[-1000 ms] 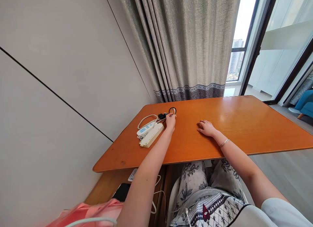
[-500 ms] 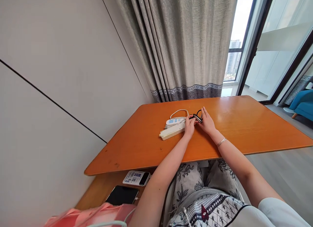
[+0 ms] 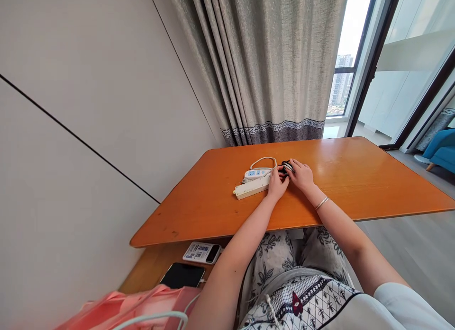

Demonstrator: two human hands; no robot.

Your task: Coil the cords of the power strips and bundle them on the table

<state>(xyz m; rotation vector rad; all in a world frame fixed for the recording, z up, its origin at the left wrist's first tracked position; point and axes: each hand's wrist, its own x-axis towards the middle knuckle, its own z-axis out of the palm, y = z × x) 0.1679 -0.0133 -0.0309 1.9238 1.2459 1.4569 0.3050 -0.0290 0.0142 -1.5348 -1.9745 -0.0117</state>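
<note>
While a pale wall (image 3: 81, 155) fills the far left, a pink bag (image 3: 138, 302) lies at the bottom of the view, with a light cable (image 3: 159, 314) curving across it. Just past the bag, a dark-screened phone (image 3: 183, 275) rests on a wooden ledge (image 3: 142, 268) lower than the counter (image 3: 199, 216), and near it lies a flat white block (image 3: 202, 252) with printing and a dark end. On the counter, a long white power strip (image 3: 251, 188) lies on the near side, with a smaller blue-faced power strip (image 3: 256, 173) just behind it and a white lead (image 3: 263, 157) looping out beyond both. A grey curtain (image 3: 270, 60) hangs behind. The left hand (image 3: 277, 184) covers the right end of the long strip, its grip pinching a bunched black-and-white cord (image 3: 287, 166); whether it also holds the strip, I cannot tell. The cord sits between the two hands, and the right hand (image 3: 303, 175) has its grip folded over it from the other side, fingertips partly hidden. A silver bracelet (image 3: 322, 203) circles the right wrist. Farther right come a window (image 3: 350, 31) and a blue chair (image 3: 442, 150).
</note>
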